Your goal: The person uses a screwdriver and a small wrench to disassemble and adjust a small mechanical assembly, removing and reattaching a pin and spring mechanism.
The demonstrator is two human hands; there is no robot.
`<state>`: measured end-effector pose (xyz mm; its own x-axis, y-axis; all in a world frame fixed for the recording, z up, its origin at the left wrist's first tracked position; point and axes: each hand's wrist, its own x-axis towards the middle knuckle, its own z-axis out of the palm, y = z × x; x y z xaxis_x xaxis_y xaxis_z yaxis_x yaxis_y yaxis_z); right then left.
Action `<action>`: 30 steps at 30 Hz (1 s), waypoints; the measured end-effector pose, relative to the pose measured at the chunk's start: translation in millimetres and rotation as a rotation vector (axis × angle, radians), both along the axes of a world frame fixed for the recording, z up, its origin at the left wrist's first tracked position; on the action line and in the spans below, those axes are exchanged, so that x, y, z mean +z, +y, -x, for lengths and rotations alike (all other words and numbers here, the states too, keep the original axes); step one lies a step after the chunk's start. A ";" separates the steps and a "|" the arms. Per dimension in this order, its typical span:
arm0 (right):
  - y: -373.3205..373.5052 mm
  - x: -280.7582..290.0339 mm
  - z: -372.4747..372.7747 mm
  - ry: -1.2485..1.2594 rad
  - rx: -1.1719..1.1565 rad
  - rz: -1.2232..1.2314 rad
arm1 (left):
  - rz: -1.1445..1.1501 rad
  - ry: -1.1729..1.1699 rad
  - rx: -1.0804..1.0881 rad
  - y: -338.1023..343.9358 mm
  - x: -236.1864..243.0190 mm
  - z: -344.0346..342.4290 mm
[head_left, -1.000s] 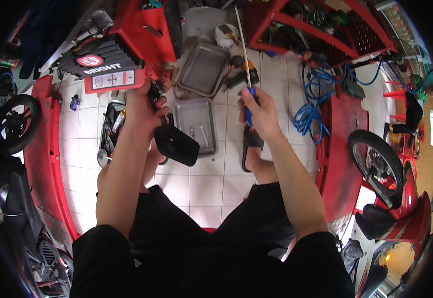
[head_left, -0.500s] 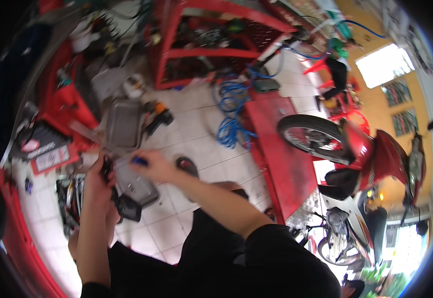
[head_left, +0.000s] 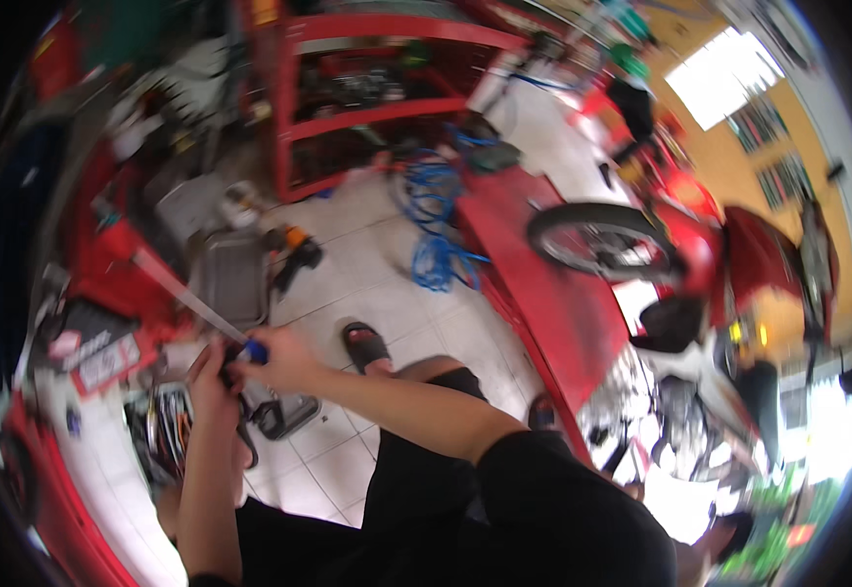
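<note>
My left hand (head_left: 213, 386) is closed on a black mirror assembly (head_left: 232, 371), which is blurred and largely hidden by my hands and forearm. Right beside it, my right hand (head_left: 284, 360) grips the blue handle (head_left: 254, 349) of a long screwdriver, whose pale shaft (head_left: 191, 298) slants up toward the upper left. Whether the tool touches the mirror assembly is unclear. Below my hands lie an open case of tools (head_left: 157, 430) and a grey tray (head_left: 301, 416), partly covered by my arm.
A red rack (head_left: 377, 29) stands ahead, near another grey tray (head_left: 225, 284) and coiled blue hose (head_left: 431, 196). On the right, a red lift platform (head_left: 553, 333) carries a motorcycle with its wheel (head_left: 553, 225) toward me. My sandalled foot (head_left: 364, 347) is on the tiles.
The view has swung right and blurred. My right hand, with the screwdriver, has moved left to my left hand, and the shaft has tilted from upright to slanting leftward.
</note>
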<state>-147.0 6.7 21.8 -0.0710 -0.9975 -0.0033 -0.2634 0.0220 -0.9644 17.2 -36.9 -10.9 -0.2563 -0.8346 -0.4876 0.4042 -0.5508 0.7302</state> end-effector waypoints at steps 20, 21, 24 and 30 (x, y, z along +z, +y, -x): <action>-13.0 6.7 16.8 -0.247 -0.008 -0.142 | -0.043 0.010 -0.005 -16.6 14.6 12.0; -17.9 11.3 17.2 -0.352 0.032 -0.224 | -0.053 0.028 0.023 -16.8 20.9 10.9; -35.2 12.9 12.9 -0.731 0.170 -0.391 | -0.035 0.111 -0.004 -24.7 28.1 -9.2; -29.9 6.5 -6.2 -0.911 0.238 -0.477 | 0.243 -0.075 -0.050 5.3 53.8 -32.1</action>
<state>-140.9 -23.1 28.3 0.3532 -0.8666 -0.3524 0.5085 0.4940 -0.7052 49.3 -31.6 42.9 -0.2715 -0.9166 -0.2937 0.3208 -0.3738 0.8702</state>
